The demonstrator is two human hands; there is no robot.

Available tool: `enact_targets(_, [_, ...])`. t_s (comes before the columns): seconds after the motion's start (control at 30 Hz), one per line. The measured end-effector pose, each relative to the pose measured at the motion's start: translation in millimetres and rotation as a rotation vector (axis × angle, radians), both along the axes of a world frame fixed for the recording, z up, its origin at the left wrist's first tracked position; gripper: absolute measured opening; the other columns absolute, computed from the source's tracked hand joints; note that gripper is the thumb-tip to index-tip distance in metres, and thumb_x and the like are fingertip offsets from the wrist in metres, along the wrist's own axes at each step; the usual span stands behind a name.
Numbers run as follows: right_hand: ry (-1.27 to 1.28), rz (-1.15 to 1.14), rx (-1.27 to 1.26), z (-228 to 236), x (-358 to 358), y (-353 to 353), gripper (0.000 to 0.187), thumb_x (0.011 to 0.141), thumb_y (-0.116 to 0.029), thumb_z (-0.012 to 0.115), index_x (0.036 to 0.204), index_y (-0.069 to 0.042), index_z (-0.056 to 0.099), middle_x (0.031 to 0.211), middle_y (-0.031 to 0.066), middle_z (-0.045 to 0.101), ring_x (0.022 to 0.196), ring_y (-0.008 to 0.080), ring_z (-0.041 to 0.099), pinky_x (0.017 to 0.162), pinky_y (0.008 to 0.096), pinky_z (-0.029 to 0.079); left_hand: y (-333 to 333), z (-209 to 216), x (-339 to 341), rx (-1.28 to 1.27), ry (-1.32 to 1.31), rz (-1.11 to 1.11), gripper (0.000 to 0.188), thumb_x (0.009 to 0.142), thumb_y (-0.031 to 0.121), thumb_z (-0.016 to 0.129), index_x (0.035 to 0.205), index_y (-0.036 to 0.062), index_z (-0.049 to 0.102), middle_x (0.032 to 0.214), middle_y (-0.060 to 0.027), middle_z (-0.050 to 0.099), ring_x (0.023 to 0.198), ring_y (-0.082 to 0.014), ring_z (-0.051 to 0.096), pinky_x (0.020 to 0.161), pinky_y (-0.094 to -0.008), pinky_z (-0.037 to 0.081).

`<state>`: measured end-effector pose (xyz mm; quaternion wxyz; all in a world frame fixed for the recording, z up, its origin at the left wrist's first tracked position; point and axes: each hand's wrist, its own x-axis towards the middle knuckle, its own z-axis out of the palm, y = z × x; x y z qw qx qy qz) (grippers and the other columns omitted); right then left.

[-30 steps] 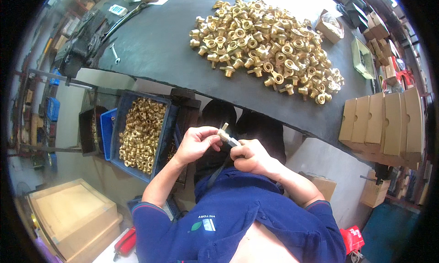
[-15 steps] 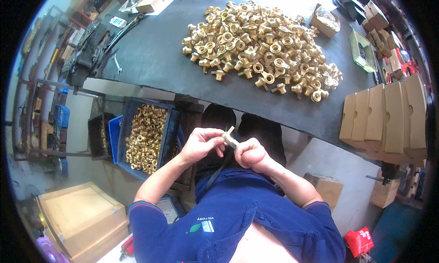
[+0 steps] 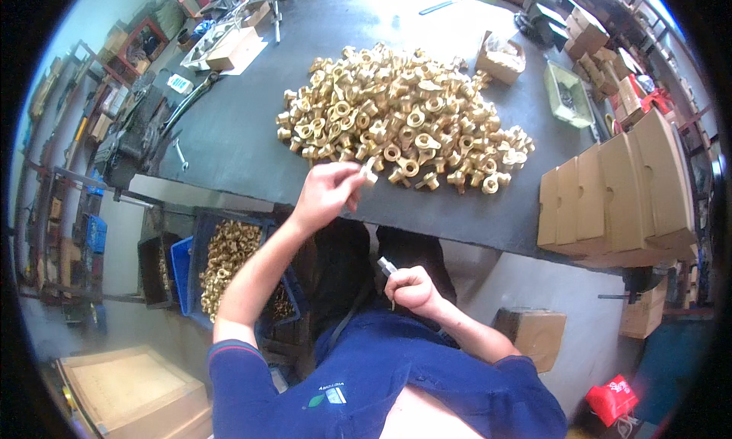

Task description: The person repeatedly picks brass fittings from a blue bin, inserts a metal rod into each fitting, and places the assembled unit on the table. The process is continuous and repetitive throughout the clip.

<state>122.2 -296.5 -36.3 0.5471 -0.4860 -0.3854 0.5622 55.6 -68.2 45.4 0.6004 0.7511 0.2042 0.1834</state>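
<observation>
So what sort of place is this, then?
Probably a small metalworking or assembly workshop: there's a big pile of brass-coloured fittings on a dark workbench, with a wrench lying toward its left side.

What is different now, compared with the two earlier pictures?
The left hand, holding a brass fitting, has moved forward, away from the right hand, to the near edge of the brass pile. The fitting and the metal tool are now apart. The right hand still grips the tool.
</observation>
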Motion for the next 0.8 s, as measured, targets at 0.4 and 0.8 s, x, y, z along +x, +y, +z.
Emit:
enact_targets(0.4, [0.029, -0.144, -0.119, 16.1, 17.6, -30.1, 0.016, 0.059, -0.004, 0.046, 0.068, 0.0, 0.059, 0.065, -0.0012, 0.055, 0.063, 0.0081, 0.047, 0.059, 0.0223, 0.037, 71.6, 36.2, 219.8, -0.03, -0.213, 0.078, 0.025, 0.081, 0.01, 0.057, 0.102, -0.0037, 0.057, 0.079, -0.012, 0.063, 0.051, -0.0124, 0.059, 0.045, -0.022, 0.044])
enact_targets(0.8, [0.229, -0.181, -0.168, -1.6, -1.6, -20.9, 0.015, 0.058, 0.002, 0.045, 0.066, 0.002, 0.059, 0.057, 0.0026, 0.052, 0.045, 0.0071, 0.041, 0.042, 0.0205, 0.03, 93.5, 22.1, -15.7, 0.038, -0.278, 0.192, 0.021, 0.083, 0.009, 0.059, 0.101, -0.0018, 0.06, 0.074, -0.0081, 0.064, 0.062, -0.0097, 0.061, 0.048, -0.0197, 0.045])
